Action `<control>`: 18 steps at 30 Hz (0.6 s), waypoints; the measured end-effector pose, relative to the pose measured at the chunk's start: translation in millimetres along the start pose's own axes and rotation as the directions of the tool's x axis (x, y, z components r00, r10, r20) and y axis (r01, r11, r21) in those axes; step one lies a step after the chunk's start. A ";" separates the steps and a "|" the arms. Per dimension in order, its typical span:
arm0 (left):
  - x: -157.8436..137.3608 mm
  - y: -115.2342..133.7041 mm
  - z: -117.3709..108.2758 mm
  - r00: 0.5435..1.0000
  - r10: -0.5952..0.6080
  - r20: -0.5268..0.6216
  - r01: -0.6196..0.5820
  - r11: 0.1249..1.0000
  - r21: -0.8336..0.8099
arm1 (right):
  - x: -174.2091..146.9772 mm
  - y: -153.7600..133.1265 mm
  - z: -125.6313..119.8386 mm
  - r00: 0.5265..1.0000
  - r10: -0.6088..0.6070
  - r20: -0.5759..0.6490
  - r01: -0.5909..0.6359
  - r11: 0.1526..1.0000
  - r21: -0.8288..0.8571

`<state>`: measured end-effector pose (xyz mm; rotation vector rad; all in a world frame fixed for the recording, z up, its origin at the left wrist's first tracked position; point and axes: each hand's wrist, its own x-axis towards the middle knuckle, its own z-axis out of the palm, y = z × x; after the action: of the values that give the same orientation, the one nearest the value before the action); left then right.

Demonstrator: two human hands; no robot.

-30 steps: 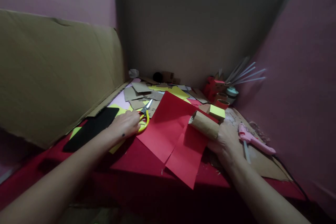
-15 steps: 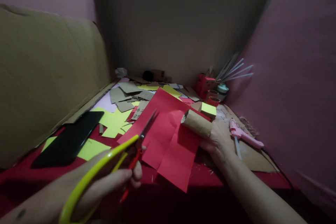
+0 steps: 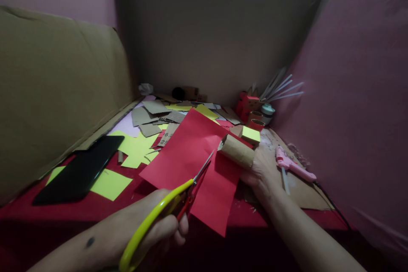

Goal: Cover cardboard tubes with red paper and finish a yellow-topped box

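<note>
My left hand (image 3: 168,225) is closed around scissors (image 3: 188,193) with yellow and red handles. Their blades reach into a slit in the red paper (image 3: 181,148), which leaves a strip hanging toward me on the right. My right hand (image 3: 256,168) grips a brown cardboard tube (image 3: 237,151) together with the red paper; some of its fingers are hidden behind them. The tube lies tilted over the paper's right part, close to the end of the slit.
A black phone-like slab (image 3: 79,170) lies at left beside yellow paper (image 3: 140,146). Cardboard scraps (image 3: 153,117) cover the back. At right are a pink glue gun (image 3: 293,165), a yellow-topped block (image 3: 251,134), a red cat-faced holder (image 3: 248,104) and glue sticks (image 3: 287,87).
My left hand has moved right and the scissors have gone from lying over the red paper to inside its slit. My right hand keeps its hold on the tube and paper.
</note>
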<state>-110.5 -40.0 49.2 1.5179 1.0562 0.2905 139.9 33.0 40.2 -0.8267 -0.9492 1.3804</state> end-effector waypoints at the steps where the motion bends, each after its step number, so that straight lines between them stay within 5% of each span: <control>1: 0.5 4.0 1.6 1.000 -0.013 0.002 0.013 1.000 0.004 | -0.1 0.8 -0.7 1.000 0.000 0.006 0.000 1.000 -0.003; 18: 24.2 21.6 32.0 0.949 0.173 -0.263 -0.040 0.894 0.445 | 0.1 -8.5 -3.3 0.990 -0.122 -0.071 0.129 0.987 0.095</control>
<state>-64.9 -40.7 50.8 1.9857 1.3398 0.3870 146.4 32.9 46.5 -0.7200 -0.8612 1.2741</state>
